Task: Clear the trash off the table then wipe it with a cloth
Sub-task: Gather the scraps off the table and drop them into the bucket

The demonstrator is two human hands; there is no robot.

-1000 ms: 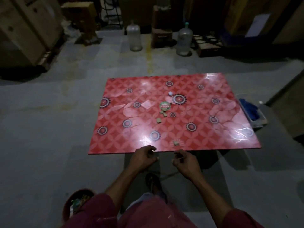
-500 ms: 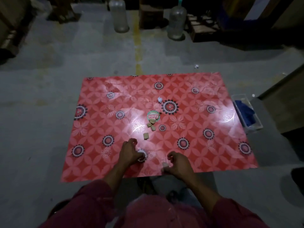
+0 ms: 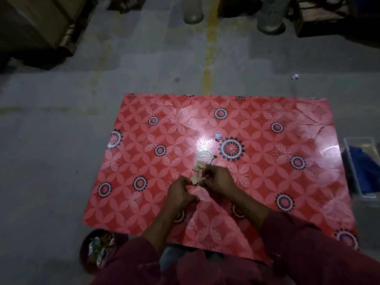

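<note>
Sleeves point(image 3: 308, 254): dark red, at the bottom edge, 1 on each forearm; both forearms reach forward over the near part of the table.
Basket point(image 3: 98, 249): round and dark, on the floor just beside the table's near left corner, holding crumpled, shiny scraps.
Table point(image 3: 267, 171): red glossy cover with pale petal shapes and dark ringed circles; a bright glare spot lies near its middle.
Left hand point(image 3: 180, 195): over the middle of the table, fingers curled inward, touching the lower tan piece; whether it truly pinches the piece or only meets it I cannot tell.
Right hand point(image 3: 218, 178): just beside the left hand, fingers curled, fingertips among the tan pieces; motion blur hides whether anything is actually gripped.
Tan pieces point(image 3: 196, 173): a few small light scraps, bunched between the 2 hands and touching both.
Round wrapper point(image 3: 203, 158): green-rimmed disc with a red label, flat on the table just beyond the tan pieces.
White scrap point(image 3: 217, 135): small crumpled bit, on the table beyond the wrapper, near a large dark ringed circle.
Blue cloth point(image 3: 364, 169): inside a clear bin on the floor beside the table's right edge.
Floor scrap point(image 3: 295, 76): small pale bit on the grey floor beyond the table's far edge.
Jugs point(image 3: 270, 15): 2 clear bases at the top, well apart from the table.
</note>
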